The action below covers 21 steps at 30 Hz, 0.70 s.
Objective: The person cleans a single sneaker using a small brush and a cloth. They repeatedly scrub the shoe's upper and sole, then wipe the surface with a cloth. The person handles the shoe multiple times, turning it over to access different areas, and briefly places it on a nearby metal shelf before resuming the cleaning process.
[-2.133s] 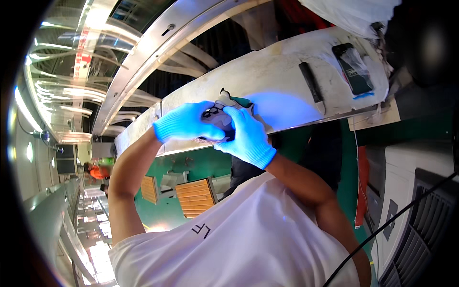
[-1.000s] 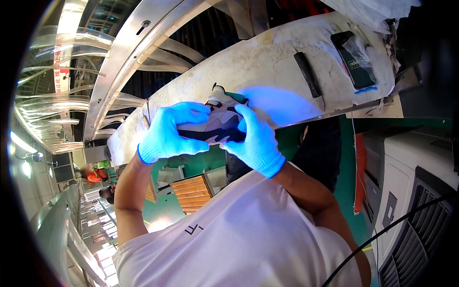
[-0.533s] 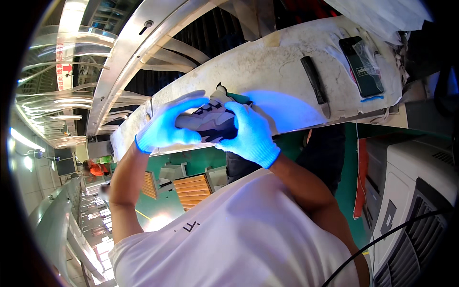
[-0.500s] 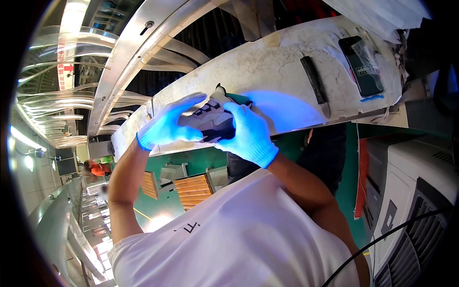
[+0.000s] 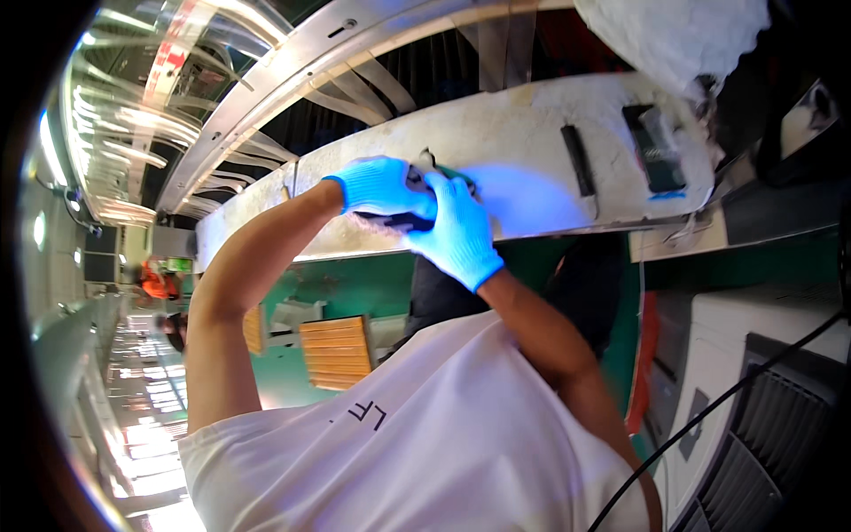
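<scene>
Mostly hidden under my two gloved hands, a grey and dark sneaker lies on the pale worktable. My left hand is wrapped over the sneaker's upper, its fingers bent and partly out of sight. Against the right end of the sneaker, my right hand grips with the thumb on the near side and fingers over the top. Both gloves look blue under the bluish light. A bit of green shows beside the right fingers.
Right of the hands lie a black-handled tool and a dark flat item in clear wrap. White plastic sheeting hangs beyond. A slatted wooden stool stands below the table edge; a pale machine is at right, with plastic strips behind.
My left hand has come down and to the right, from held apart beside the sneaker to closed over it. My right hand stays on the sneaker. The whole view has shifted slightly.
</scene>
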Motion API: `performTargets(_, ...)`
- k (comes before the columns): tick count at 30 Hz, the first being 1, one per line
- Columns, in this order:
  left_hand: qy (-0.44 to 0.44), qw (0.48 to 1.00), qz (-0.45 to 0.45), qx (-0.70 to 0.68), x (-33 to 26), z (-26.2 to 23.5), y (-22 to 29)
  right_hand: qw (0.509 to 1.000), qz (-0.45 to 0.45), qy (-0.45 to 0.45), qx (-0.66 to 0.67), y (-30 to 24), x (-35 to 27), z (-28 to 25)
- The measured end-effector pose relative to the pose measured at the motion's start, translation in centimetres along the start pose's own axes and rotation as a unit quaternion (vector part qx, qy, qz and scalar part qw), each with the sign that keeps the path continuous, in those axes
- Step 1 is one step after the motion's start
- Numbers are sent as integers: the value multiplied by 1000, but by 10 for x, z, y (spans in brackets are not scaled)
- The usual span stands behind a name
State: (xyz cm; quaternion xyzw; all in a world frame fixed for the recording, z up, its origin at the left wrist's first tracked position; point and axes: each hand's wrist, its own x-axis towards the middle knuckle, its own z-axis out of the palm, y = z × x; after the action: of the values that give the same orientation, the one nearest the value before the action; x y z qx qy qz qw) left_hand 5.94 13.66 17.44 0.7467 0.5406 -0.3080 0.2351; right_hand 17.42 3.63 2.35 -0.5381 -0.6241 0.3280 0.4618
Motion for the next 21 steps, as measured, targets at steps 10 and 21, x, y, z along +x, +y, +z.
performTargets(10, 91, 701, 292, -644, -50, 131, -46, 948, 64, 88, 298, 64, -83, -48)
performTargets(21, 188, 533, 119, -816, 7, 236, 57, 842, 210, 76, 491, 34, -83, -59)
